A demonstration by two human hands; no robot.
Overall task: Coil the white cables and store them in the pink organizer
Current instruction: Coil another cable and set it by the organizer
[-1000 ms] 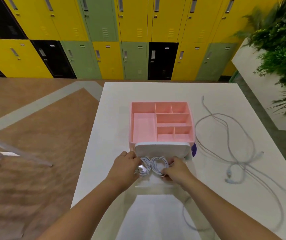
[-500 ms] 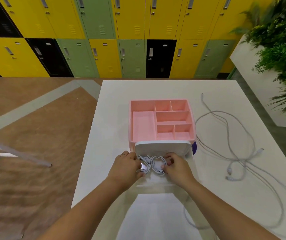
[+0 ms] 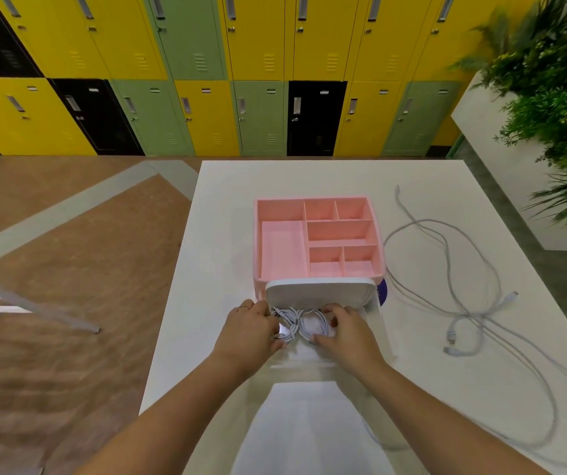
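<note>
Left hand (image 3: 248,332) and right hand (image 3: 347,332) are curled onto the coiled white cables (image 3: 297,323), one loop gripped by each, inside the clear drawer (image 3: 381,323) standing open at the front of the pink organizer (image 3: 257,234). Purple label (image 3: 382,291) noted at its right corner; writing unreadable. Loose white cables (image 3: 464,303) lie tangled on the white table (image 3: 213,234), well right.

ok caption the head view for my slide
Left hand and right hand hold coiled white cables in the drawer of the pink organizer; loose cables lie beside it.
</note>
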